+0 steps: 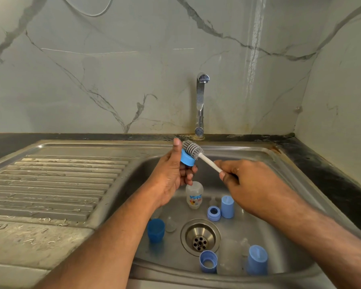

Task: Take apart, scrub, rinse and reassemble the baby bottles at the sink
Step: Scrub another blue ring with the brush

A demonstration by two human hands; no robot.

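scrubbing | L hand [171, 174] grips blue collar ring [187, 159] over sink [258, 155] | R hand [248, 180] pinches brush [193, 148] handle, bristles in ring | tip: rotate ring, work threads, keep grip firm

light: bright, even | glare: wall [256, 49] streak | edges: wide-angle bowing | focus: sharp

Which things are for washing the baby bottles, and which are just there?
For the job: brush, blue ring in the left hand, right hand, bottle, blue caps, tap, sink.
Just there: draining board, marble wall.
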